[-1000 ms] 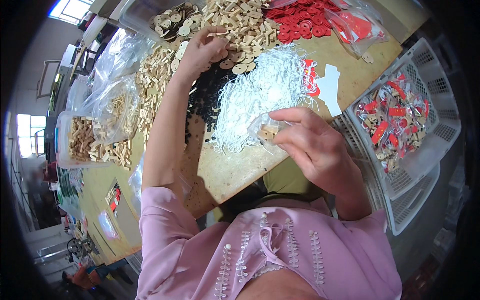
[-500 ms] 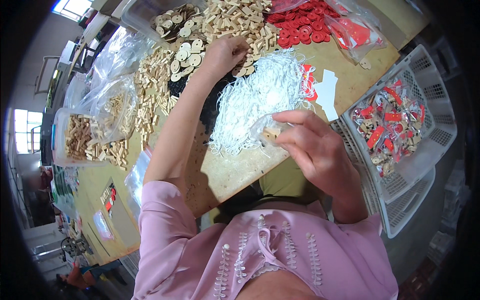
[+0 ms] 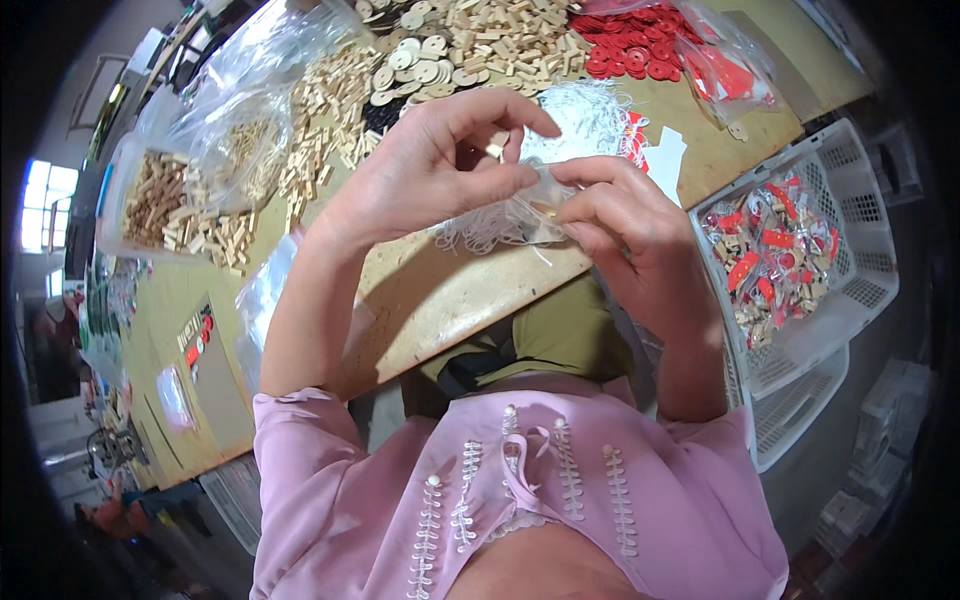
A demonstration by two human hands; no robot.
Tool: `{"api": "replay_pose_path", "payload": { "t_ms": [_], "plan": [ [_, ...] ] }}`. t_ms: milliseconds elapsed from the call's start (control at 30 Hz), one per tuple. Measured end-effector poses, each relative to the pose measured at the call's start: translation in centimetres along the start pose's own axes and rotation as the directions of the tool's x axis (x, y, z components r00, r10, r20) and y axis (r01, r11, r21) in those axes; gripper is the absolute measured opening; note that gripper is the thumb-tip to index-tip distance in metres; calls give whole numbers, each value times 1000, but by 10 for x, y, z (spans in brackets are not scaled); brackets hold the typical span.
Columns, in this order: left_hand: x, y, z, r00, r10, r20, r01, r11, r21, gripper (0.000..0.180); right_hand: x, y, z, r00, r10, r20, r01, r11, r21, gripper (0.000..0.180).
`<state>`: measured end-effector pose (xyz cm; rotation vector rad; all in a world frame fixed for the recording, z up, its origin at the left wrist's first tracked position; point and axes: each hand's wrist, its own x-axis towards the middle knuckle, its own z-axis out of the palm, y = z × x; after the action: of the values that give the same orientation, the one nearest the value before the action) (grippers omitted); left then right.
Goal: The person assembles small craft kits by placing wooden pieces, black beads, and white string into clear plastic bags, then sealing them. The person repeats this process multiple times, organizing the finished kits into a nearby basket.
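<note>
A small clear plastic bag (image 3: pixel 535 212) hangs from my right hand (image 3: pixel 640 230), pinched between thumb and fingers. Light wooden bits show through its film. My left hand (image 3: pixel 440 155) has come up against the bag's mouth, its thumb and forefinger at the upper edge. Inside its curled fingers a pale wooden piece (image 3: pixel 496 147) peeks out; its full shape is hidden. Beneath and beyond both hands lies a heap of white cords (image 3: pixel 585 115), partly covered by them. Farther off are a pile of pale wooden discs (image 3: pixel 415 65) and loose wooden blocks (image 3: pixel 510 40).
Red discs (image 3: pixel 630 45) are heaped at the back, beside a clear bag of red pieces (image 3: pixel 730 75). To the right stands a white basket (image 3: pixel 870 290) of filled bags. A plastic tub (image 3: pixel 115 205) of wooden blocks sits at left. The table's edge (image 3: pixel 480 335) runs before me.
My left hand has come back from the wooden pieces to the bag, now with a pale piece in its fingers. My right hand still holds the bag, slightly higher in view.
</note>
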<state>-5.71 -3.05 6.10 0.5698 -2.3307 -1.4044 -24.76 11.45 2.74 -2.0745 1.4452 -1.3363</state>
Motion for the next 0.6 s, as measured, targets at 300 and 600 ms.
{"api": "replay_pose_path", "payload": {
  "t_ms": [300, 600],
  "plan": [
    [-67, 5, -4, 977, 203, -72, -208, 975, -73, 46, 13, -17, 44, 983, -13, 186, -24, 980, 200, 9],
    [-114, -7, 5, 946, 186, -264, -266, 913, -310, 68, 17, -30, 67, 958, -18, 287, -80, 942, 326, 10]
  ]
}}
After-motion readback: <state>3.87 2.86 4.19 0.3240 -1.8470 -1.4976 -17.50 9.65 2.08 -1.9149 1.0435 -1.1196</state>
